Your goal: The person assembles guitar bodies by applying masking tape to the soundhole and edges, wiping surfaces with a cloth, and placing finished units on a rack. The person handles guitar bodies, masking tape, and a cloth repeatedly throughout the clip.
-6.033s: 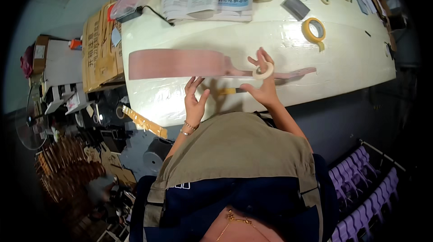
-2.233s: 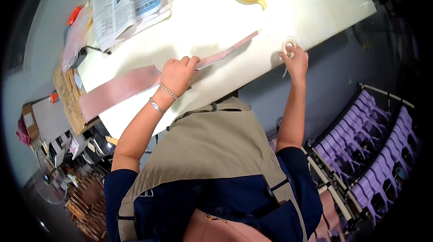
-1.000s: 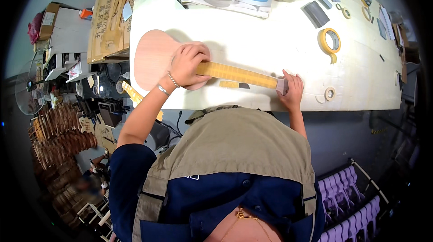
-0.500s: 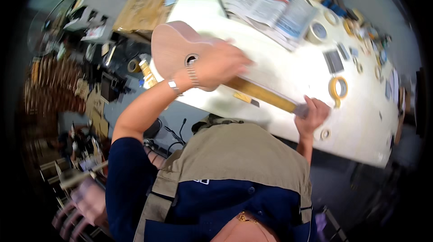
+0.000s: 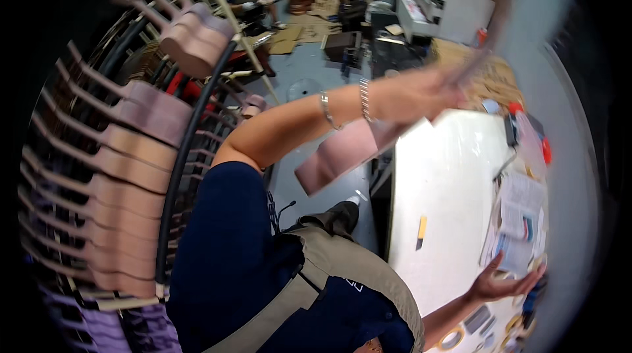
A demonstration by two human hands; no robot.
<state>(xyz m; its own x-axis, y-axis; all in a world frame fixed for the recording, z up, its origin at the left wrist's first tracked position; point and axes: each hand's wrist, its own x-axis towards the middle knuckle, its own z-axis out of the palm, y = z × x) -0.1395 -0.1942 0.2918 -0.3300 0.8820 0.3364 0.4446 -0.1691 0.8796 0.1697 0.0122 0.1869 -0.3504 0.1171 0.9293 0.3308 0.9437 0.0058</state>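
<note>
Gripping the ukulele (image 5: 339, 159) apparently near its neck, though blurred, our left hand (image 5: 420, 95) holds it beside the table (image 5: 440, 185), its long axis slanting up rightward; our right hand (image 5: 499, 284), fingers spread, is well apart.

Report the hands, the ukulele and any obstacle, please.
Left hand holds ukulele off the table, blurred. Right hand open, empty, near newspaper. Possible obstacle: instrument rack, picture left.

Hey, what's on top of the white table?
On the white table: newspapers, a yellow-and-dark strip, a yellow tape roll, a gray block and more. Whatever lies under the newspapers is covered, and the right hand hides a patch near them.
</note>
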